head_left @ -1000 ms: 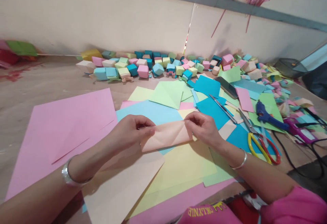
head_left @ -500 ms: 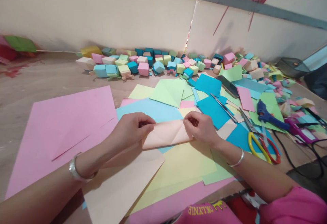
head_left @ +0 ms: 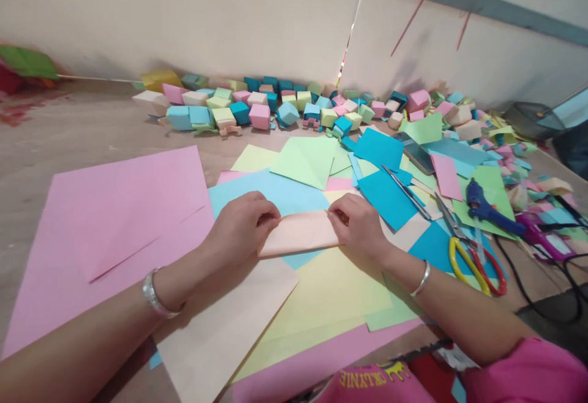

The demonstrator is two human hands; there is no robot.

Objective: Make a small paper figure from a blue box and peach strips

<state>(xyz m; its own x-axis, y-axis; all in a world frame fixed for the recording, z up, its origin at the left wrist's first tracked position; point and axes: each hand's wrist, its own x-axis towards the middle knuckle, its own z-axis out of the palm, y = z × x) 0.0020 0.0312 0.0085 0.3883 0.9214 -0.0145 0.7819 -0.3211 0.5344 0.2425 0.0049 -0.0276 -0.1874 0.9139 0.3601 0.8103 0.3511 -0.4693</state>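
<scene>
A folded strip of peach paper (head_left: 301, 233) is stretched between my two hands, above a layer of coloured sheets. My left hand (head_left: 243, 225) pinches its left end between thumb and fingers. At the other end, my right hand (head_left: 359, 224) pinches the upper right corner the same way. Beneath the strip lie a light blue sheet (head_left: 239, 190) and a yellow sheet (head_left: 321, 305). A larger peach sheet (head_left: 225, 323) lies below my left wrist. To the left is a big pink sheet (head_left: 124, 207) with a slit or fold in it.
Scissors (head_left: 463, 247) with yellow and red handles, tweezers (head_left: 407, 192), a blue glue gun (head_left: 487, 207) and a phone (head_left: 418, 153) lie on the right. Small paper boxes (head_left: 260, 116) line the wall. A black cord (head_left: 528, 302) loops near the table's right edge.
The peach strip is turned to show a narrower, flatter face, and its diagonal creases no longer show. Both hands keep their pinch on its ends. The camera view has shifted slightly.
</scene>
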